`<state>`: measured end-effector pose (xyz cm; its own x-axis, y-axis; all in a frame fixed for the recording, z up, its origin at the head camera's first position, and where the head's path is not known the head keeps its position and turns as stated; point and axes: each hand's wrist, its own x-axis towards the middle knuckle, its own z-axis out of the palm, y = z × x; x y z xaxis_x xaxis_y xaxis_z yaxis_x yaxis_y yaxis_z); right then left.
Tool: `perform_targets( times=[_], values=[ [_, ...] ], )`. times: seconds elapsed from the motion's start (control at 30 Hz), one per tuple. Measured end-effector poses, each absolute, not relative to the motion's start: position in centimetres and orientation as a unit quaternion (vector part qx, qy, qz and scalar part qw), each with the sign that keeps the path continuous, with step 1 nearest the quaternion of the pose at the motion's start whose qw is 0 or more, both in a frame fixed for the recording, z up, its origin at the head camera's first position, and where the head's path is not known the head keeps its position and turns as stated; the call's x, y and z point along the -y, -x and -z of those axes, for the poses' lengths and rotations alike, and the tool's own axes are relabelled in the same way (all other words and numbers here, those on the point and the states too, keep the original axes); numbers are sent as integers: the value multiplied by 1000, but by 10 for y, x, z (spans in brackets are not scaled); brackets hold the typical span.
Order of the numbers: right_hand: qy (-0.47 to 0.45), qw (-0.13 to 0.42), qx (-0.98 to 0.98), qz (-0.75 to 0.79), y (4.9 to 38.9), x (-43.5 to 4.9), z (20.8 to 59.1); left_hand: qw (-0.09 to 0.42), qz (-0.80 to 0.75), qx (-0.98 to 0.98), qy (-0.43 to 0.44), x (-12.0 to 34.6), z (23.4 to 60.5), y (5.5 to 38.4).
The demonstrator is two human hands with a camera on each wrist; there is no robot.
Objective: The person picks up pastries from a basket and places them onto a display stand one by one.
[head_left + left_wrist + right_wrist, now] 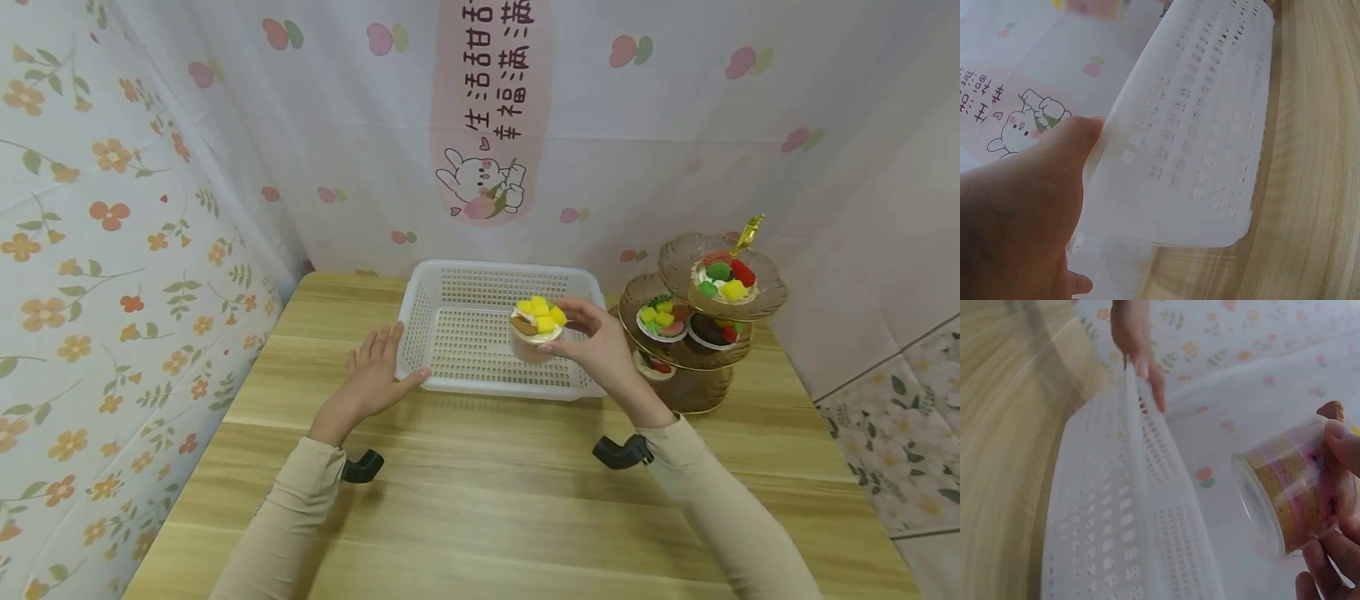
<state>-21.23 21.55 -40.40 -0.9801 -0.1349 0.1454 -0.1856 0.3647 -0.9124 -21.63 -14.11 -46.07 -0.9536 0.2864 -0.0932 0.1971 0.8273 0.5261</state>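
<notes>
My right hand [596, 337] holds a clear cup of layered cake [534, 333] above the right half of a white plastic basket [480, 387]. Cream, yellow fruit cubes and a brown piece top the cup. In the right wrist view, layers show through the cake cup's wall [1297, 487], gripped between thumb and fingers. My left hand [371, 375] rests at the basket's front left corner, fingers straight along the left side and thumb on the front rim. From the left wrist, the thumb lies against the rim of the basket [1166, 212]; most fingers are hidden.
To the right stands a tiered clear stand [675, 287] with several dessert cups, including a fruit-topped one [723, 279] and a gold ornament [748, 233] on top. A patterned curtain [360, 108] hangs behind the wooden table [480, 500], and floral cloth [112, 275] covers the left wall.
</notes>
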Motion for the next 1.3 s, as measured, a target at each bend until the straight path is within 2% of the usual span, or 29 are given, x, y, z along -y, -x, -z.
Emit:
perform_targets(
  times=[0.4,0.6,0.93,1.17,1.3],
  values=[
    [-62,144,756,-636,123,-292,417,83,-264,-953,-126,142,458,216],
    [20,188,765,-615,99,-328,437,85,-267,-952,-125,143,457,216],
    [197,168,807,-531,98,-386,482,84,-266,-952,-127,142,458,217],
    [237,138,826,-492,108,-403,493,85,-266,-952,-128,141,462,217],
    [224,143,828,-493,117,-411,496,86,-270,-951,-128,140,462,217]
  ],
)
